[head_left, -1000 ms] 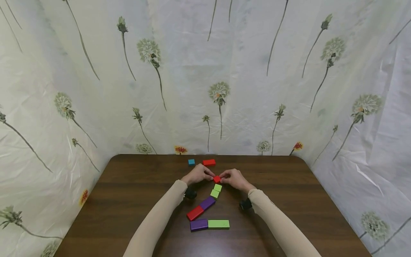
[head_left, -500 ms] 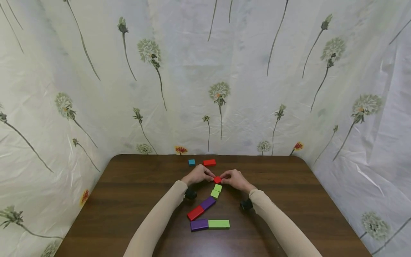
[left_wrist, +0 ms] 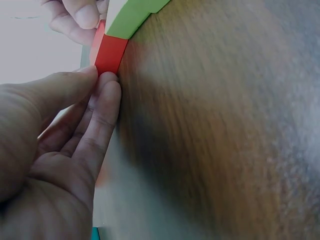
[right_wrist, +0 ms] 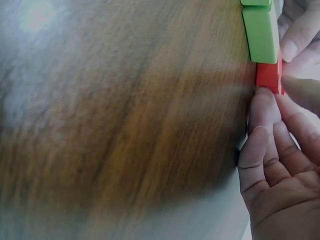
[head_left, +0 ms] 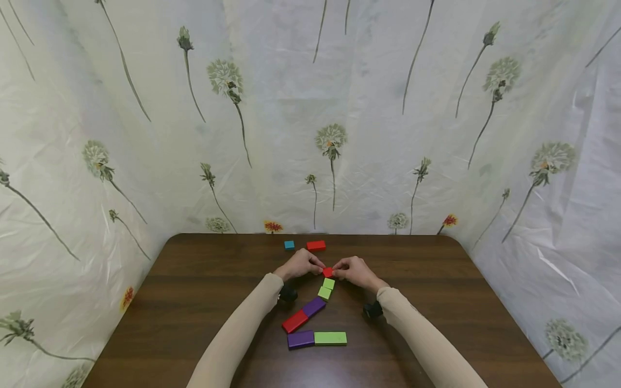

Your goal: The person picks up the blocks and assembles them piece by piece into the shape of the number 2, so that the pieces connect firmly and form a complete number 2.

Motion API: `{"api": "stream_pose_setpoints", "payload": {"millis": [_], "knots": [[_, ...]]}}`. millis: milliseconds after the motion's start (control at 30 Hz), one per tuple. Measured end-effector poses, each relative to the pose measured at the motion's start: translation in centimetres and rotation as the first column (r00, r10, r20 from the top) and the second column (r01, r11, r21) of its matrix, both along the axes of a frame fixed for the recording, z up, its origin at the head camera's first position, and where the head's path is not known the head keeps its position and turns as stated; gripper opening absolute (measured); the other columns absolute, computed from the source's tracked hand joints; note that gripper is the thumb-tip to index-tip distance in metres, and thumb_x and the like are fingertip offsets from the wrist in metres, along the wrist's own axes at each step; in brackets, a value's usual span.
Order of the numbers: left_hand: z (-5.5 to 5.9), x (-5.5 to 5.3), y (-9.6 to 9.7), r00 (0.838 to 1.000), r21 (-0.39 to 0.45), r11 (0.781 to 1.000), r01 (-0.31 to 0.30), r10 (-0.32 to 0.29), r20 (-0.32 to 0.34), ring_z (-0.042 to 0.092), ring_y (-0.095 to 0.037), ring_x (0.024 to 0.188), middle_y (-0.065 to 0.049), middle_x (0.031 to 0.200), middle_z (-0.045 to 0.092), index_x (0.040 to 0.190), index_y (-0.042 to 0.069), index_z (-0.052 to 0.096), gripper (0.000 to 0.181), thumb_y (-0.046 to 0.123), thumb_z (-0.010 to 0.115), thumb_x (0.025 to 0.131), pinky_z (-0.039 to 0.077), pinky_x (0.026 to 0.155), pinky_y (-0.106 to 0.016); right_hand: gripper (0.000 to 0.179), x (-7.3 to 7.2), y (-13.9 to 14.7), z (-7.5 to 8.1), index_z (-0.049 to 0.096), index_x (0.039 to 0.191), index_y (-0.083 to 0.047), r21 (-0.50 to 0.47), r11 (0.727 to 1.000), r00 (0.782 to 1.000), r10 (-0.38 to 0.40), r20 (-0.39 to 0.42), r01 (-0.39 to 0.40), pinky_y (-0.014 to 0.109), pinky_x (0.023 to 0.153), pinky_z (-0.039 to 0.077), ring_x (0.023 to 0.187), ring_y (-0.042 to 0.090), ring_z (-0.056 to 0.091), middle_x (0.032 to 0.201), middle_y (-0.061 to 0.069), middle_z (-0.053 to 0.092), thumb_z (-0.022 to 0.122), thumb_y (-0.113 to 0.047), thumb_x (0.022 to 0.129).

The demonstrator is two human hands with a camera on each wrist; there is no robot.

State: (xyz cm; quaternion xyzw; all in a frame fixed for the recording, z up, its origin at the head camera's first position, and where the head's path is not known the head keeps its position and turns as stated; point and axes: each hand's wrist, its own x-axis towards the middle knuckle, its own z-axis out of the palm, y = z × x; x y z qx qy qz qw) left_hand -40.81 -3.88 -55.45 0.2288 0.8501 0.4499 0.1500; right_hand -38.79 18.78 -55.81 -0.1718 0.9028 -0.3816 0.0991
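Note:
A small red block (head_left: 328, 272) lies on the table at the far end of a row of blocks, touching the nearer light green block (left_wrist: 132, 20) in the left wrist view. My left hand (head_left: 301, 263) pinches its left side between thumb and fingers. From the right, my right hand (head_left: 356, 270) holds the same block by its other side, with thumb and fingertips on the red face (right_wrist: 268, 75) in the right wrist view. Just nearer me, two light green blocks (head_left: 329, 283) stand corner to corner, slightly offset.
A purple block (head_left: 314, 307) and a red block (head_left: 295, 321) continue the slanted row. Nearer me lie another purple block (head_left: 301, 339) and a long green block (head_left: 330, 338), end to end. A blue block (head_left: 289, 244) and a red one (head_left: 316, 245) sit by the far edge.
The small red block has shifted slightly toward me and closer to the green blocks, with both hands keeping hold of it. The other blocks stay where they were.

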Motion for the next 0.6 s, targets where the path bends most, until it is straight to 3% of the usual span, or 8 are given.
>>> {"api": "stream_pose_setpoints", "payload": {"millis": [333,600], "knots": [[-0.03,-0.08,0.27,1.000,-0.008,1.000,0.002,-0.002,-0.004,0.069,-0.011,0.082,-0.006,0.095,0.075,0.103,0.007,0.076,0.016,0.011,0.067,0.091,0.055,0.077,-0.028,0.015,0.11,0.25,0.09,0.073,0.099,-0.011,-0.022,1.000,1.000,-0.008,0.010,0.009,0.029,0.063,0.050,0.072,0.013,0.065,0.088,0.002,0.072,0.065,-0.023,0.093],[0.04,0.07,0.49,1.000,-0.016,1.000,0.005,-0.005,0.002,0.069,-0.012,0.082,-0.007,0.096,0.075,0.105,0.005,0.075,0.018,0.011,0.066,0.091,0.055,0.075,-0.027,0.024,0.07,0.07,0.17,0.070,0.114,-0.010,-0.037,0.999,0.999,-0.004,0.035,0.005,0.029,0.064,0.050,0.071,0.014,0.064,0.091,0.003,0.072,0.063,-0.022,0.094]]}}
